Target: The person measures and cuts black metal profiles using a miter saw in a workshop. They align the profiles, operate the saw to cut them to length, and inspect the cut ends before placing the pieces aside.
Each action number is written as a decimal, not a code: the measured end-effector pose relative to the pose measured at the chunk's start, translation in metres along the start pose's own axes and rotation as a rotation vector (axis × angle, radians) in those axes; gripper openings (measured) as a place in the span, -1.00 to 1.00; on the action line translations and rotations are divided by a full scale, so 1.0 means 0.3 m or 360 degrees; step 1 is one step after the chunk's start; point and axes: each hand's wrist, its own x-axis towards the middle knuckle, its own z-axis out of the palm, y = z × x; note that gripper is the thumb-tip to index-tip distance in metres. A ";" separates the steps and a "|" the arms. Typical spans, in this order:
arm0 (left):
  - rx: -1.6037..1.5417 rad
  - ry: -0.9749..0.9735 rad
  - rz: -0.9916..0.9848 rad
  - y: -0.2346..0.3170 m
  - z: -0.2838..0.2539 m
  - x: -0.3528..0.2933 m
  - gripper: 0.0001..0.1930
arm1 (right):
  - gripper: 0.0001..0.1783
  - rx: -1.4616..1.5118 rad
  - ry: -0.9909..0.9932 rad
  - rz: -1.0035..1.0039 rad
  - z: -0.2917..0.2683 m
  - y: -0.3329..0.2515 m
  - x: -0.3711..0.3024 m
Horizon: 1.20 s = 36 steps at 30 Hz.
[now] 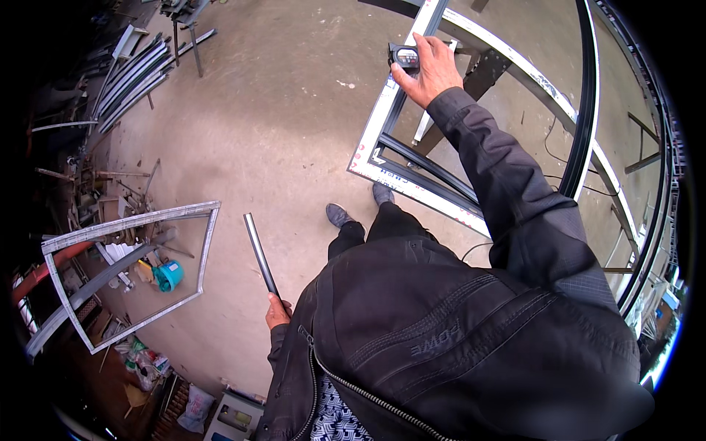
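Note:
At the upper middle my right hand [434,72] is closed round a black tape measure [404,57]. The tape measure rests against the white-faced side of a window frame [377,131], near its upper end. Low down at my left side, my left hand [277,312] grips the lower end of a slim grey metal strip [259,251]. That strip points up and away, apart from the window frame. Whether any tape is drawn out cannot be made out.
A second frame [136,229], light and four-sided, stands at the left, with a teal bucket [168,274] showing through it. Long metal profiles [140,73] lie stacked at the far left. Dark and white profiles [586,110] run along the right, with cables [562,151] on the floor.

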 end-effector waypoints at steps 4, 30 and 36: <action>0.0009 -0.0022 -0.0012 -0.013 -0.007 0.041 -0.22 | -0.24 0.0172 -0.0245 0.0255 -0.103 0.012 -0.209; -0.0186 -0.0260 0.0306 0.093 -0.077 0.126 -0.29 | -0.44 -0.0371 -0.1076 0.0278 -0.092 0.114 -0.557; -0.0183 -0.0220 0.0334 0.127 -0.118 0.075 -0.31 | -0.46 -0.0339 -0.0990 0.0179 -0.168 0.138 -0.511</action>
